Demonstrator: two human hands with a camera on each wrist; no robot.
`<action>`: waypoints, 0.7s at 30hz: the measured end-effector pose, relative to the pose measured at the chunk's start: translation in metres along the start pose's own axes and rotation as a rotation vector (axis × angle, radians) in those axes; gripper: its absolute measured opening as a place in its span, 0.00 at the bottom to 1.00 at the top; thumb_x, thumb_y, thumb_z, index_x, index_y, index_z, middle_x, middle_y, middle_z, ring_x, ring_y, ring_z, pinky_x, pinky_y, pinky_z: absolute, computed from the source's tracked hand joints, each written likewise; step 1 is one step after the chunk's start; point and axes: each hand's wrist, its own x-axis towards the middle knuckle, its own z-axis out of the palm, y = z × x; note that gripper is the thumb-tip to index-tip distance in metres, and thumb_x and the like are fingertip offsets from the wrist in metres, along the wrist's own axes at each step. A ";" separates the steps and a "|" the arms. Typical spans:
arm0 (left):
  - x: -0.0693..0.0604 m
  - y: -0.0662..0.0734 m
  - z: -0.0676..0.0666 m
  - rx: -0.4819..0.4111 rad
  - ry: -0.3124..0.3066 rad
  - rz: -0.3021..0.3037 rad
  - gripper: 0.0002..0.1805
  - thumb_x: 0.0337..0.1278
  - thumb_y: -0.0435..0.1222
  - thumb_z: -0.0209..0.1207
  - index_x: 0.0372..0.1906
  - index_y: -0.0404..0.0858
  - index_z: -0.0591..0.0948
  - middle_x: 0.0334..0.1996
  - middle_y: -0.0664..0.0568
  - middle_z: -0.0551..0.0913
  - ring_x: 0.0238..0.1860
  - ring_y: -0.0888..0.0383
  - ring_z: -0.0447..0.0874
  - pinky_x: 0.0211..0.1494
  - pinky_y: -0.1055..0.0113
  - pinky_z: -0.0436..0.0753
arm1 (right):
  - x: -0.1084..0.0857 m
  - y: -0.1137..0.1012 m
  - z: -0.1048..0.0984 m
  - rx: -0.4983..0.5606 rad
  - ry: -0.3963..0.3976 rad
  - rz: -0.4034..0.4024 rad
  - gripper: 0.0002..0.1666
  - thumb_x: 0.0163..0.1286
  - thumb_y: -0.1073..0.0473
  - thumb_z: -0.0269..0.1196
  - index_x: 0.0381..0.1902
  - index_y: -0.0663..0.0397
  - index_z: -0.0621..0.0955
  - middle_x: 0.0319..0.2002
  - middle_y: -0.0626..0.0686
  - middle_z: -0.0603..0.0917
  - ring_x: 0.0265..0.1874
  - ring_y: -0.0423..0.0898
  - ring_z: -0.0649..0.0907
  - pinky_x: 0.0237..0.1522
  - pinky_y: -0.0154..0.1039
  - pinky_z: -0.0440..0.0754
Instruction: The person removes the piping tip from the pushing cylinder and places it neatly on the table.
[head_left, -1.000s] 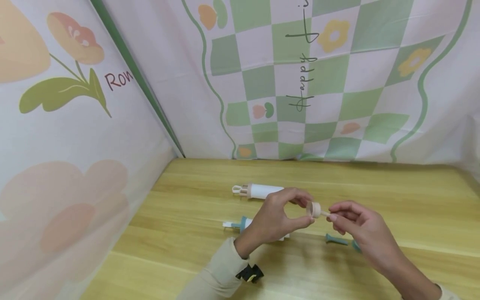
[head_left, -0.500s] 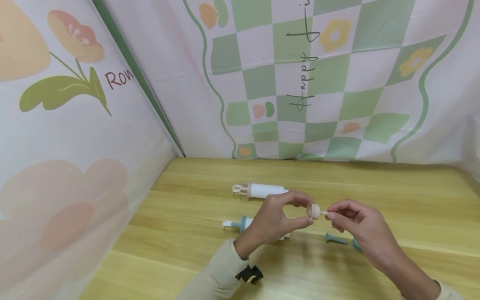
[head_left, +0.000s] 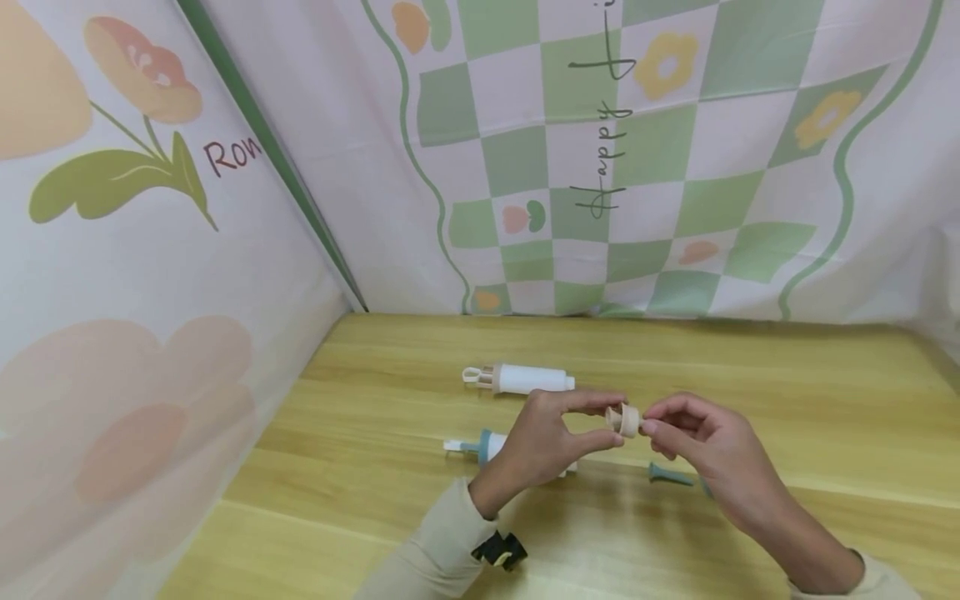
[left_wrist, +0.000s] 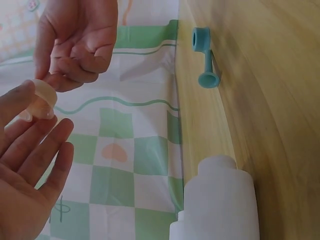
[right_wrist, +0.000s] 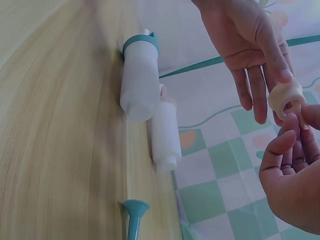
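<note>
My left hand [head_left: 538, 443] pinches a beige ring-shaped cap [head_left: 631, 422] between thumb and fingertips, above the table. A small beige flared piece [head_left: 613, 418] shows at the cap's left opening. On the other side, my right hand [head_left: 722, 450] pinches the thin beige stem [right_wrist: 302, 119], which passes into the cap in the right wrist view. How deep the stem sits inside is hidden. Below the right hand lies a teal flared stem piece [head_left: 670, 475]. A teal ring cap [left_wrist: 202, 39] beside it is mostly covered by that hand in the head view.
A white cylinder with a beige collar [head_left: 534, 379] lies behind the left hand. Another white cylinder with a teal collar [head_left: 491, 447] lies partly under the left wrist. Patterned cloth [head_left: 517, 167] hangs at the back and left of the wooden table [head_left: 390, 358].
My right hand has moved left, closer to the beige cap. The flared piece now protrudes from the cap's left side, and less stem shows on the right. The left hand has barely moved.
</note>
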 end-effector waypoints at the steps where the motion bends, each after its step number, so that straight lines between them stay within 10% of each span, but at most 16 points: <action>1: 0.000 0.000 0.000 -0.003 0.001 -0.005 0.21 0.56 0.33 0.71 0.56 0.34 0.84 0.49 0.50 0.87 0.47 0.70 0.83 0.52 0.75 0.79 | 0.000 0.000 0.000 0.010 -0.004 -0.003 0.06 0.71 0.68 0.63 0.42 0.68 0.81 0.32 0.53 0.83 0.29 0.44 0.81 0.32 0.35 0.83; 21: -0.002 -0.002 0.003 -0.108 0.144 -0.003 0.20 0.53 0.29 0.71 0.52 0.29 0.85 0.41 0.43 0.88 0.35 0.70 0.86 0.35 0.72 0.85 | 0.000 -0.002 0.005 0.017 0.015 -0.081 0.10 0.74 0.69 0.59 0.51 0.66 0.76 0.37 0.56 0.82 0.29 0.45 0.81 0.28 0.34 0.81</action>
